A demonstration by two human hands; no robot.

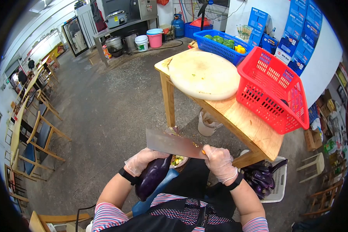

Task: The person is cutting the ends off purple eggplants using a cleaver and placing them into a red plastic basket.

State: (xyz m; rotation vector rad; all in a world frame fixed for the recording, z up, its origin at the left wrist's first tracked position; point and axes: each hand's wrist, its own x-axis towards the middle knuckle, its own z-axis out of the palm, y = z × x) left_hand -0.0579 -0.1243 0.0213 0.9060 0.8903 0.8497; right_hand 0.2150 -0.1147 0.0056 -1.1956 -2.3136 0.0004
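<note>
Gloved in clear plastic, my left hand (145, 159) is closed round the upper end of a dark purple eggplant (154, 178), which hangs tilted over my lap. My right hand (219, 161), gloved the same way, grips the handle of a cleaver (174, 144). The broad blade points left and overlaps the top of the eggplant in this view, with small bits stuck near the handle end. Below the blade, a container with scraps (178, 161) shows partly between my arms.
A round white cutting board (205, 75) lies on a wooden table (255, 129) beside a red basket (259, 96). Behind stands a blue basket (220, 48) of green and yellow peppers. A white crate (280, 189) of eggplants sits on the floor at right, a lined bin (207, 125) under the table.
</note>
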